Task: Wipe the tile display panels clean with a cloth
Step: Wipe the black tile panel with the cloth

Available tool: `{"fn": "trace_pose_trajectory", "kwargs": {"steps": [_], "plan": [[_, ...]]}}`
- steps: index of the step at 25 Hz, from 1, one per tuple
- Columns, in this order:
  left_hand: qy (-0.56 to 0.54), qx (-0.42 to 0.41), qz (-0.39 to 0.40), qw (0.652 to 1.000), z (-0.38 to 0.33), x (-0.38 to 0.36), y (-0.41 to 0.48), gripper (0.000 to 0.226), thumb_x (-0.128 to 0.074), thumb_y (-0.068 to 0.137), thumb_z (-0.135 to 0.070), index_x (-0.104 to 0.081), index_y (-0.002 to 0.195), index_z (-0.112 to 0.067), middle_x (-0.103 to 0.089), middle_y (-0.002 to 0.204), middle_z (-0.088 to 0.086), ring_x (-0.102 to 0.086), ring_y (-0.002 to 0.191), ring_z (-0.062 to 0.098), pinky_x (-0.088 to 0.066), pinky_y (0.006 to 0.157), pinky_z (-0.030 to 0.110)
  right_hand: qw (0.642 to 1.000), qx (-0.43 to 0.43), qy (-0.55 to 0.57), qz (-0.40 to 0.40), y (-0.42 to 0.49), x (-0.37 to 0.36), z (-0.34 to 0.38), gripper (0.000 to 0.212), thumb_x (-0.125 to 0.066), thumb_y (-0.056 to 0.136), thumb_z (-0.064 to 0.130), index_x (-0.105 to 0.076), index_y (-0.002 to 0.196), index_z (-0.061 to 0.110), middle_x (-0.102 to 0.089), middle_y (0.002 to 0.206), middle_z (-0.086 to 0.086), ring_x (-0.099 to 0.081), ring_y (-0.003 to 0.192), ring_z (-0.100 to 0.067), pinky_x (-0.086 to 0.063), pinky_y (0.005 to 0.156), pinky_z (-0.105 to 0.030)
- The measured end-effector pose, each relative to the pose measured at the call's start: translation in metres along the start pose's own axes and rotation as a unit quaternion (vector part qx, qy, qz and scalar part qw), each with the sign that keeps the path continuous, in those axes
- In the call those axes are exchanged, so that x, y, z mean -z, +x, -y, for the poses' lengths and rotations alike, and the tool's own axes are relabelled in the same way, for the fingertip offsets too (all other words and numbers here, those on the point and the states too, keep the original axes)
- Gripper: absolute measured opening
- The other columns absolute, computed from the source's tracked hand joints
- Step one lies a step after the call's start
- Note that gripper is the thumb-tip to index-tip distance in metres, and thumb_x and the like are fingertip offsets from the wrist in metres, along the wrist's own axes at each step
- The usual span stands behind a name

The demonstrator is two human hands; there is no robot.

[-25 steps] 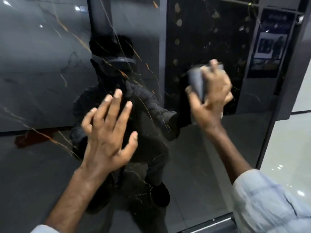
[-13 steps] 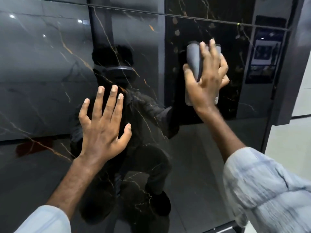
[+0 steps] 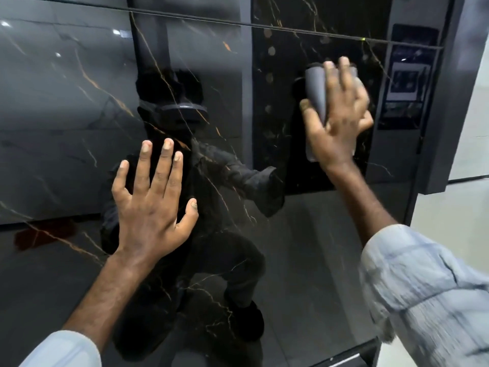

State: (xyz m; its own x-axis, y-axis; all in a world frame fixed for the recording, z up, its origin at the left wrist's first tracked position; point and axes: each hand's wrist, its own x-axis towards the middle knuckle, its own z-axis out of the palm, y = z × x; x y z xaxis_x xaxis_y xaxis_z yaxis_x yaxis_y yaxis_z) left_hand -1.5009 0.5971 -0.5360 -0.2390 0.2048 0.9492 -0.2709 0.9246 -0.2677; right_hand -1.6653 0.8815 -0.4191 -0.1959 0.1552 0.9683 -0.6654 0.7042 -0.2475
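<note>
pale glossy floor (image 3: 449, 202), dark pillar (image 3: 447, 107)

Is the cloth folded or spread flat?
Folded or bunched: the grey cloth shows a rolled edge beside the right hand, which presses it on the tile panel.
</note>
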Motion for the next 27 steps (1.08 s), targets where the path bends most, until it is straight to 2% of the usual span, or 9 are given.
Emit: {"fn": "trace_pose_trajectory", "kwargs": {"steps": [2, 5, 7, 10, 12, 17, 20, 25, 27], "plan": [[-0.002, 0.003, -0.003, 1.000, -0.001, -0.001, 0.000, 0.078, -0.047, 0.099, -0.042, -0.024, 0.163, -0.005, -0.019, 0.172, 0.014, -0.014, 0.160, 0.037, -0.011, 0.124, 0.061, 0.998, -0.055, 0.000, -0.002, -0.032, -0.001, -0.001, 0.071, -0.053, 0.095, 0.052, -0.036, 0.161, 0.030, -0.026, 0.171, 0.002, -0.026, 0.153, -0.031, -0.027, 0.113, -0.055], [-0.005, 0.003, -0.002, 1.000, -0.001, -0.002, -0.001, 0.079, -0.047, 0.099, -0.042, -0.023, 0.164, -0.005, -0.017, 0.173, 0.013, -0.012, 0.160, 0.037, -0.011, 0.124, 0.061, 0.977, 0.192, -0.019, 0.089, -0.133, 0.000, -0.005, 0.069, -0.063, 0.093, 0.044, -0.044, 0.157, 0.026, -0.033, 0.168, -0.003, -0.028, 0.153, -0.037, -0.029, 0.103, -0.056], [-0.006, 0.005, -0.001, 1.000, -0.001, -0.002, -0.002, 0.079, -0.047, 0.098, -0.041, -0.023, 0.164, -0.005, -0.018, 0.173, 0.013, -0.012, 0.160, 0.037, -0.011, 0.124, 0.061, 0.967, 0.231, -0.007, 0.105, -0.134, 0.002, -0.028, 0.067, -0.068, 0.091, 0.044, -0.050, 0.153, 0.026, -0.036, 0.166, -0.004, -0.031, 0.151, -0.037, -0.033, 0.105, -0.059], [-0.005, 0.006, 0.000, 1.000, -0.003, -0.002, -0.001, 0.080, -0.049, 0.097, -0.040, -0.024, 0.164, -0.004, -0.018, 0.172, 0.014, -0.013, 0.160, 0.037, -0.013, 0.124, 0.063, 0.997, -0.070, 0.022, 0.032, -0.064, 0.004, -0.040, 0.071, -0.057, 0.092, 0.052, -0.043, 0.158, 0.027, -0.031, 0.169, 0.002, -0.031, 0.150, -0.032, -0.029, 0.116, -0.058], [-0.001, 0.010, -0.006, 1.000, -0.004, -0.003, 0.000, 0.080, -0.049, 0.096, -0.040, -0.024, 0.163, -0.004, -0.019, 0.172, 0.014, -0.014, 0.159, 0.037, -0.014, 0.124, 0.063, 0.992, -0.124, 0.012, -0.006, -0.028, 0.002, -0.014, 0.075, -0.050, 0.091, 0.054, -0.038, 0.160, 0.029, -0.027, 0.170, 0.005, -0.028, 0.151, -0.030, -0.029, 0.115, -0.057], [-0.003, 0.009, -0.009, 1.000, -0.005, 0.000, 0.003, 0.083, -0.053, 0.093, -0.040, -0.026, 0.163, -0.005, -0.021, 0.172, 0.014, -0.015, 0.159, 0.037, -0.012, 0.125, 0.061, 0.959, 0.271, 0.018, 0.077, -0.110, -0.016, 0.087, 0.072, -0.063, 0.088, 0.044, -0.046, 0.156, 0.031, -0.036, 0.167, 0.001, -0.030, 0.153, -0.035, -0.034, 0.099, -0.054], [-0.010, 0.004, -0.005, 1.000, -0.004, 0.002, 0.001, 0.084, -0.056, 0.093, -0.044, -0.028, 0.163, -0.005, -0.022, 0.171, 0.015, -0.015, 0.159, 0.038, -0.011, 0.126, 0.060, 0.930, 0.344, -0.053, 0.120, -0.176, -0.006, 0.026, 0.074, -0.065, 0.091, 0.046, -0.039, 0.159, 0.034, -0.031, 0.169, -0.001, -0.028, 0.155, -0.037, -0.032, 0.101, -0.055], [-0.012, 0.011, -0.014, 1.000, -0.003, 0.000, 0.001, 0.082, -0.053, 0.097, -0.046, -0.027, 0.163, -0.006, -0.021, 0.171, 0.015, -0.016, 0.158, 0.039, -0.010, 0.126, 0.060, 0.991, -0.116, -0.049, 0.047, -0.120, 0.000, -0.031, 0.077, -0.046, 0.096, 0.055, -0.026, 0.164, 0.024, -0.019, 0.173, -0.004, -0.023, 0.153, -0.038, -0.025, 0.115, -0.057], [-0.021, 0.014, -0.013, 1.000, -0.003, 0.001, -0.001, 0.081, -0.053, 0.097, -0.047, -0.028, 0.163, -0.006, -0.021, 0.171, 0.014, -0.017, 0.158, 0.040, -0.008, 0.126, 0.059, 0.993, -0.068, -0.075, 0.056, -0.121, -0.006, 0.011, 0.079, -0.045, 0.093, 0.053, -0.028, 0.163, 0.022, -0.021, 0.172, -0.004, -0.023, 0.153, -0.039, -0.024, 0.109, -0.053]]}}
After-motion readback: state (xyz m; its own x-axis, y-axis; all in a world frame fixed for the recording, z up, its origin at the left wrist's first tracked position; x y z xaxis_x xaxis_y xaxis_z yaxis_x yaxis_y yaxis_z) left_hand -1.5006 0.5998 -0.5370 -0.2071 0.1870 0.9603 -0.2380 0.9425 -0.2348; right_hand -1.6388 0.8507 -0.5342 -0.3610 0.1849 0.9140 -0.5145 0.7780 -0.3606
